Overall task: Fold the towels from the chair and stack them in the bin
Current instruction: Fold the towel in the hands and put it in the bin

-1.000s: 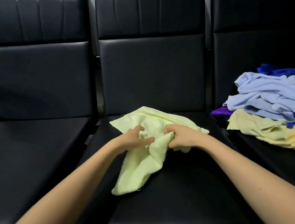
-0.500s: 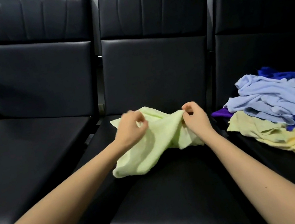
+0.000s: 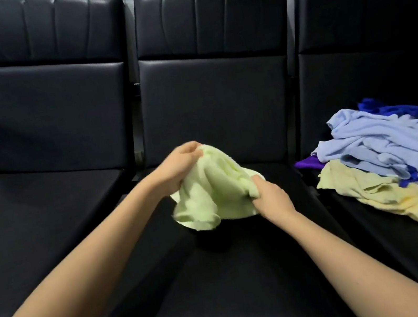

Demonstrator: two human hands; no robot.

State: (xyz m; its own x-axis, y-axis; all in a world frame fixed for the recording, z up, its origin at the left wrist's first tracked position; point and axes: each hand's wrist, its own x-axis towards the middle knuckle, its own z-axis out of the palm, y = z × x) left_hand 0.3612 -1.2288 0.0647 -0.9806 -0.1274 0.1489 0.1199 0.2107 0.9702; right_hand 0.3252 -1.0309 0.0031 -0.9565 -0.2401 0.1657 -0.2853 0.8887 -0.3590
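Towel, pale green, held above seat: left hand pinched its 10 o'clock end, right hand gripped its 4 o'clock end.

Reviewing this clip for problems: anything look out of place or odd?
Nothing damaged. The towel pile on the right chair slumps untidily, one yellow towel trailing forward; no bin is in view.

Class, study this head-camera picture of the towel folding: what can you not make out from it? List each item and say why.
1. The bin: nowhere in the head view.
2. The pile of towels: cut off by the right edge; layers overlap, so the count is hidden.
3. The green towel: bunched and blurred between left hand and right hand; its corners are hidden.
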